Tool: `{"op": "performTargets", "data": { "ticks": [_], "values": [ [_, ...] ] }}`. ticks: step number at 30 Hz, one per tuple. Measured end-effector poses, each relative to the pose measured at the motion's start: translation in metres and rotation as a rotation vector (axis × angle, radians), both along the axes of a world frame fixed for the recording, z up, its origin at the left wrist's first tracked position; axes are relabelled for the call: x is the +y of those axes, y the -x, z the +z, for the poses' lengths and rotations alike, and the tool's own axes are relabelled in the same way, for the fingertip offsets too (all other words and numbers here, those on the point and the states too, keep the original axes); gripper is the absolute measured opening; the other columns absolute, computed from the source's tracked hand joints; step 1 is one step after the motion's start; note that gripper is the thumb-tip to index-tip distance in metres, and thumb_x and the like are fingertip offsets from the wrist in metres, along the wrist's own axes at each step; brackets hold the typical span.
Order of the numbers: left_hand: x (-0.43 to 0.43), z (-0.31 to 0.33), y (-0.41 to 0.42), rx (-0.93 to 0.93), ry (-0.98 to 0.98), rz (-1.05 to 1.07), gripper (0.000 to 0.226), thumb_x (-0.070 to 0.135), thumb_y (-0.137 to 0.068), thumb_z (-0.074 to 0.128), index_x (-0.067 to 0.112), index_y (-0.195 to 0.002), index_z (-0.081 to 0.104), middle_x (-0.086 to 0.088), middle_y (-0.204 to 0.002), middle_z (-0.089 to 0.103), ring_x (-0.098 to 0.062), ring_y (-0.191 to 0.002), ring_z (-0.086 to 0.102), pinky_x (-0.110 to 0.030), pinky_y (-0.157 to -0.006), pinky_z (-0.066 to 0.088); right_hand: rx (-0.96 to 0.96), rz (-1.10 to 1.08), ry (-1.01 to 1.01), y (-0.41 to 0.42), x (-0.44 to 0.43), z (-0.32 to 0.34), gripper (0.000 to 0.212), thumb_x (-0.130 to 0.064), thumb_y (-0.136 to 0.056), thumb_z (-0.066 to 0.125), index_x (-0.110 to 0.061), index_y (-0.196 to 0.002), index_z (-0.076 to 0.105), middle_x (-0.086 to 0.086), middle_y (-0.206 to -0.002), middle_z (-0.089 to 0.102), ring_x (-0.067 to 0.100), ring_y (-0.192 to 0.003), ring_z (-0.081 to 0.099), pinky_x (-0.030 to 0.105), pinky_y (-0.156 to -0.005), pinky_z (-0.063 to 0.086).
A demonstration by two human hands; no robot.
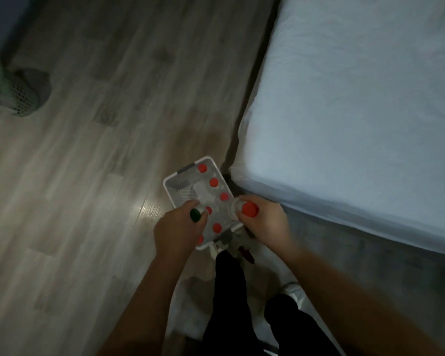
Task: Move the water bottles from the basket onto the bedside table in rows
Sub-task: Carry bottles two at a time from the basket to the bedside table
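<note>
A white plastic basket (170,179) stands on the wooden floor by the corner of the bed. Several clear water bottles with red caps (213,182) stand upright in it, mostly along its right side. My left hand (176,228) is closed around the neck of a green-capped bottle (195,214) over the basket's near left part. Over the basket's near right corner, my right hand (265,222) grips a red-capped bottle (249,209) by its neck. The bedside table is not in view.
A bed with a pale sheet (357,111) fills the right side. A grey mesh bin (23,96) stands at the far left on the floor. My legs in dark trousers (229,291) are just below the basket. Wooden floor (100,150) stretches to the left.
</note>
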State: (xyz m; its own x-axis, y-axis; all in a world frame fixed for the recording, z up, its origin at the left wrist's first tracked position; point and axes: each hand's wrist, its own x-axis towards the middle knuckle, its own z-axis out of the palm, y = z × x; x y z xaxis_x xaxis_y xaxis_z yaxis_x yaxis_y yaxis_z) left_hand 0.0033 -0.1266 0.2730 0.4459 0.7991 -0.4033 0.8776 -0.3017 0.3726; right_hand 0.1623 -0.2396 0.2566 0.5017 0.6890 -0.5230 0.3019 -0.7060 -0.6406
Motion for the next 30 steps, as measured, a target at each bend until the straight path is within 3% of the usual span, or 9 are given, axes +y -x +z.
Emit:
{"op": "performTargets", "data": {
  "ticks": [4,9,12,19,24,30],
  "values": [
    [-0.049,0.022,-0.021,-0.035,0.039,-0.096,0.039,0.052,-0.088,0.051,0.032,-0.121,0.058,0.001,-0.105,0.069,-0.018,-0.090,0.065,-0.029,-0.077,0.051,-0.106,-0.170,-0.038,-0.018,-0.068,0.029,0.033,-0.038,-0.077,0.071,-0.033,-0.110,0.068,-0.011,-0.099,0.072,0.004,-0.091,0.064,0.025,-0.083,0.050],
    [-0.114,0.046,-0.062,-0.094,0.096,-0.313,0.038,0.048,-0.089,0.052,0.030,-0.121,0.059,0.000,-0.110,0.068,-0.015,-0.095,0.062,-0.033,-0.086,0.052,-0.183,-0.396,-0.030,-0.044,-0.166,0.047,0.030,-0.030,-0.074,0.074,-0.028,-0.103,0.072,0.000,-0.092,0.075,0.015,-0.089,0.069,0.025,-0.077,0.051],
    [-0.165,0.063,-0.089,-0.128,0.047,-0.411,0.038,0.046,-0.088,0.053,0.031,-0.123,0.058,0.002,-0.105,0.070,-0.013,-0.092,0.064,-0.028,-0.082,0.050,-0.203,-0.501,-0.039,-0.060,-0.234,0.062,0.029,-0.029,-0.074,0.075,-0.027,-0.103,0.072,0.000,-0.096,0.074,0.015,-0.091,0.068,0.025,-0.079,0.049],
    [-0.288,0.082,-0.142,-0.233,-0.042,-0.510,0.036,0.053,-0.080,0.055,0.035,-0.110,0.064,0.004,-0.096,0.074,-0.018,-0.090,0.068,-0.035,-0.077,0.056,-0.220,-0.721,-0.086,-0.078,-0.402,0.088,0.026,-0.028,-0.079,0.073,-0.027,-0.106,0.070,-0.007,-0.091,0.068,0.007,-0.082,0.062,0.020,-0.073,0.045],
    [-0.366,0.084,-0.176,-0.260,-0.108,-0.577,0.032,0.054,-0.079,0.058,0.035,-0.103,0.066,0.001,-0.090,0.074,-0.025,-0.090,0.067,-0.031,-0.068,0.052,-0.284,-0.877,-0.092,-0.085,-0.499,0.090,0.016,-0.027,-0.077,0.074,-0.027,-0.093,0.072,-0.002,-0.084,0.071,0.015,-0.080,0.065,0.030,-0.077,0.054],
    [-0.435,0.096,-0.222,-0.344,-0.019,-0.690,0.023,0.048,-0.077,0.064,0.032,-0.093,0.067,-0.001,-0.082,0.073,-0.025,-0.082,0.067,-0.033,-0.066,0.054,-0.265,-1.094,-0.115,-0.083,-0.586,0.100,0.029,-0.029,-0.078,0.075,-0.020,-0.106,0.070,-0.005,-0.087,0.067,0.012,-0.084,0.064,0.022,-0.074,0.047]
  ]
}}
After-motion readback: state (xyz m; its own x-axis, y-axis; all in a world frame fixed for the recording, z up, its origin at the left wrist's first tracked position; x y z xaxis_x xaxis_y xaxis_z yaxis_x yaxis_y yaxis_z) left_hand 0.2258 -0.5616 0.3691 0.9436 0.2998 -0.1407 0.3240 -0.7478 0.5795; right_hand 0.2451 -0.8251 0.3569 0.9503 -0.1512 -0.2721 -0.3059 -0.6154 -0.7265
